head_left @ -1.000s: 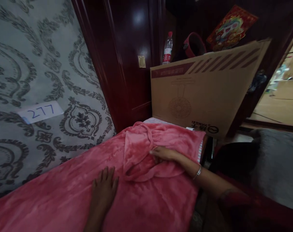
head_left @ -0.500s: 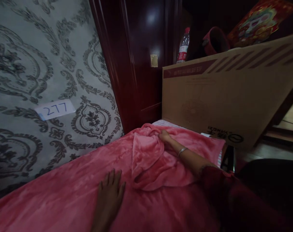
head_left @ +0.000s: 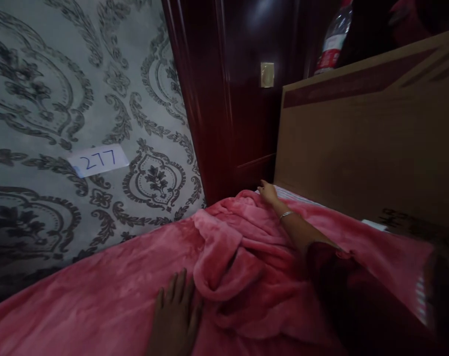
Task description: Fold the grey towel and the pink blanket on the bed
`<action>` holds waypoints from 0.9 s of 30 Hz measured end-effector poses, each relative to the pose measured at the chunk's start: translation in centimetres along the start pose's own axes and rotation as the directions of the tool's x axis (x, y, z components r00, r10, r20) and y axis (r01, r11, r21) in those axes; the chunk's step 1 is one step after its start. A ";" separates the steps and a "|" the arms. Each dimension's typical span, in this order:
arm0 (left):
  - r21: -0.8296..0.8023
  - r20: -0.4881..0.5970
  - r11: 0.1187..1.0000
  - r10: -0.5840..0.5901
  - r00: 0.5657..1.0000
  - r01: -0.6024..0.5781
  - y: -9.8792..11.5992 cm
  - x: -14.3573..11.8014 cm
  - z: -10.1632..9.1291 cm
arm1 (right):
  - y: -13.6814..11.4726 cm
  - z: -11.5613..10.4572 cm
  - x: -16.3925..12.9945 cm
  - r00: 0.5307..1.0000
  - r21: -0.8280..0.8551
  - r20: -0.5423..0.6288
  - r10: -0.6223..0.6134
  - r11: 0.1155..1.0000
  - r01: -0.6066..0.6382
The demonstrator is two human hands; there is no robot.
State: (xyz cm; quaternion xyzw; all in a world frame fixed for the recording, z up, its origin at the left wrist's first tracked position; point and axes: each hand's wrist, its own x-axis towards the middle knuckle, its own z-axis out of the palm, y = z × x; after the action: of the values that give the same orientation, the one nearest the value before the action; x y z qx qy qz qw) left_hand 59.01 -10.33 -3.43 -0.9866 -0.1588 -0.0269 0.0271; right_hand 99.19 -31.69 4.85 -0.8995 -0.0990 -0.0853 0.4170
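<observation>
**Two hands on a pink blanket**

Two bare hands work a pink fleece blanket [head_left: 109, 296] spread beside patterned wallpaper [head_left: 61, 99]. The left hand [head_left: 176, 316] lies flat, fingers spread, just beside a bunched fold [head_left: 227, 257]. The right hand [head_left: 267, 192] reaches the far edge near a cardboard box [head_left: 357, 148]; its grip cannot be told.

The left hand [head_left: 176, 316] is lying flat, palm down, fingers close together and pointing to 12 o'clock. The right arm is stretching out long toward 11 o'clock. The right hand [head_left: 267, 192] is reaching far ahead, fingers bent a little and pressing down.
</observation>
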 end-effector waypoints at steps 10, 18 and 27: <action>0.017 -0.130 0.995 0.096 0.987 -0.094 -1.9 -0.5 2.2 | 0.2 3.1 1.1 0.987 -0.250 0.157 -0.019 0.967 0.058; -0.025 -0.060 0.999 0.038 0.997 -0.040 -1.0 -0.2 1.2 | -1.9 -1.2 -9.8 0.673 -0.151 0.377 -0.637 0.674 0.723; -0.042 -0.075 0.999 0.024 0.997 -0.027 -1.5 -0.1 2.4 | -0.5 -0.6 -5.1 0.919 -0.068 0.371 -0.135 0.983 0.172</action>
State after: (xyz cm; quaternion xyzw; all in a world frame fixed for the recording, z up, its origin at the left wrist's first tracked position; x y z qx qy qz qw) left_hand 58.53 -8.84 -5.74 -0.9872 -0.1446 -0.0667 0.0122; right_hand 94.12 -32.36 4.41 -0.9087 -0.2404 0.0459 0.3382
